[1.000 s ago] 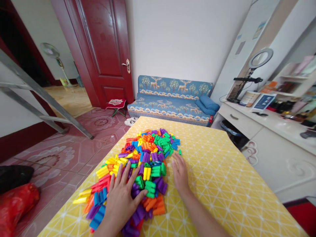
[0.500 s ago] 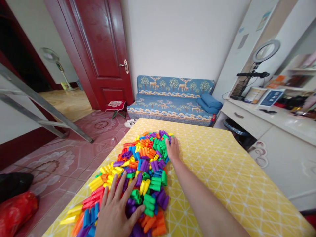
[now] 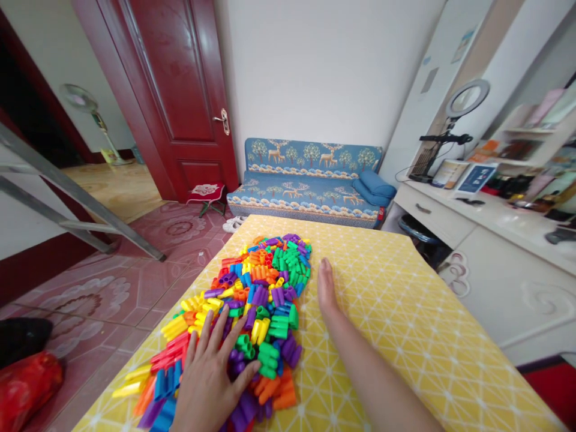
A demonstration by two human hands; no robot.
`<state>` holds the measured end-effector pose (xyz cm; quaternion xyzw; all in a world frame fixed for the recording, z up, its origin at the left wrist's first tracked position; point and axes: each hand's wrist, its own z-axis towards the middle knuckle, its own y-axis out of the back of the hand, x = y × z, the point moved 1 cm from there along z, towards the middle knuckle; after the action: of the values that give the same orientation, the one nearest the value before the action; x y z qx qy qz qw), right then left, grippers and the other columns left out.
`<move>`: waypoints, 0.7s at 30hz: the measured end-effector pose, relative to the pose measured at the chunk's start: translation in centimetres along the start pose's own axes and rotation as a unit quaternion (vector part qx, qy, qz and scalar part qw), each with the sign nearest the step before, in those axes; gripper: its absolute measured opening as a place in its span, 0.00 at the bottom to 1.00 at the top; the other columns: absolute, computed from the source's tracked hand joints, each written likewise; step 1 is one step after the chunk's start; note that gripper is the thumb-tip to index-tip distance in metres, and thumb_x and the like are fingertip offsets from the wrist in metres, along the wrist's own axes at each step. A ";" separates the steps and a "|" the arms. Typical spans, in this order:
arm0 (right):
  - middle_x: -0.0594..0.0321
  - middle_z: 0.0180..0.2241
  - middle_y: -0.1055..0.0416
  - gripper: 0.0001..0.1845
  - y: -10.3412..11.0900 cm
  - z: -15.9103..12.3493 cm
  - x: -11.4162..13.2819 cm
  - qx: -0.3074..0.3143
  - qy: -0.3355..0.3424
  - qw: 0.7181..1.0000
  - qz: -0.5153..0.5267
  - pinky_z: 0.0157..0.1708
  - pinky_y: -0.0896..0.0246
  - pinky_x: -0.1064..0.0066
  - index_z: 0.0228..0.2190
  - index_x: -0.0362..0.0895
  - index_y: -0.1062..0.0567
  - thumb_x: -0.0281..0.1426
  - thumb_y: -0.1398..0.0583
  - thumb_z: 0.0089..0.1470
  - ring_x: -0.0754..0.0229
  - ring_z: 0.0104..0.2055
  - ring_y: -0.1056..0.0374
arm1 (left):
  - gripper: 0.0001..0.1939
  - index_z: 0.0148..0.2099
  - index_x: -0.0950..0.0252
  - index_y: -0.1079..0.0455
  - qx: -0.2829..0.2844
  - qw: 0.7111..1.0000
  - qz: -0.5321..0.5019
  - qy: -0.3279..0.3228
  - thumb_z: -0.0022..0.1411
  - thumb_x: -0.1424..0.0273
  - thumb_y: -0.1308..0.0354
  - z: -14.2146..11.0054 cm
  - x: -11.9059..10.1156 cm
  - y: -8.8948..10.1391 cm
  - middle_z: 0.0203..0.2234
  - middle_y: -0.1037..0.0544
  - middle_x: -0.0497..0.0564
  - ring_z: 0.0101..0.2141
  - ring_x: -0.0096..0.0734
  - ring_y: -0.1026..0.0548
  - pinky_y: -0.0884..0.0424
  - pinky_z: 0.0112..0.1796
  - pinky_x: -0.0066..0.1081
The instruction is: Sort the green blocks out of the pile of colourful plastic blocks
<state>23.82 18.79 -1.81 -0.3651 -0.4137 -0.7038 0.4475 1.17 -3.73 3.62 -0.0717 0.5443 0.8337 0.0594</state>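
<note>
Yellow cloth (image 3: 382,270) lay under the pile of plastic pieces (image 3: 269,359); the left hand (image 3: 207,375) spread its fingers over the pile's near part, while the right hand (image 3: 327,291), fingers seemingly together, had pulled just off its far side, freeing the green pieces (image 3: 288,259).

- I had one left hand (image 3: 207,375) and one right hand (image 3: 327,288).
- I saw one table (image 3: 387,288), one sofa (image 3: 306,183), one stool (image 3: 206,191).
- I counted one fan (image 3: 80,97), one ring light (image 3: 485,90).
- The plastic pieces (image 3: 279,327) were too many to count.
</note>
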 end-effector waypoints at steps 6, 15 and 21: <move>0.48 0.61 0.43 0.38 4.2 -9.7 2.9 0.141 0.013 0.990 -0.001 0.59 0.47 0.52 0.64 0.44 0.51 0.41 0.45 0.57 0.52 0.62 0.44 | 0.34 0.64 0.50 0.42 0.008 1.000 -0.004 0.006 0.57 0.50 0.45 0.0 -0.2 0.3 0.66 0.45 0.51 0.65 0.52 0.53 0.51 0.59 0.58; 0.45 0.57 0.37 0.30 6.6 -8.6 3.7 0.099 0.049 0.963 -0.244 0.60 0.50 0.50 0.56 0.38 0.34 0.41 0.45 0.56 0.46 0.60 0.42 | 0.33 0.64 0.51 0.41 0.020 1.000 -0.005 0.011 0.57 0.51 0.44 0.2 -0.5 0.8 0.65 0.44 0.52 0.65 0.53 0.54 0.50 0.58 0.58; 0.42 0.63 0.49 0.39 1.5 -1.8 3.6 0.109 -0.066 0.942 -0.311 0.63 0.68 0.45 0.62 0.34 0.45 0.48 0.52 0.60 0.45 0.67 0.56 | 0.34 0.64 0.51 0.41 0.017 1.000 -0.011 0.005 0.57 0.50 0.44 0.1 -0.5 0.5 0.66 0.45 0.53 0.65 0.54 0.54 0.50 0.58 0.60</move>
<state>23.75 15.57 1.06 -0.2128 -0.6095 -0.7327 0.2156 1.54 -3.90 4.23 -0.0807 0.5583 0.8230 0.0667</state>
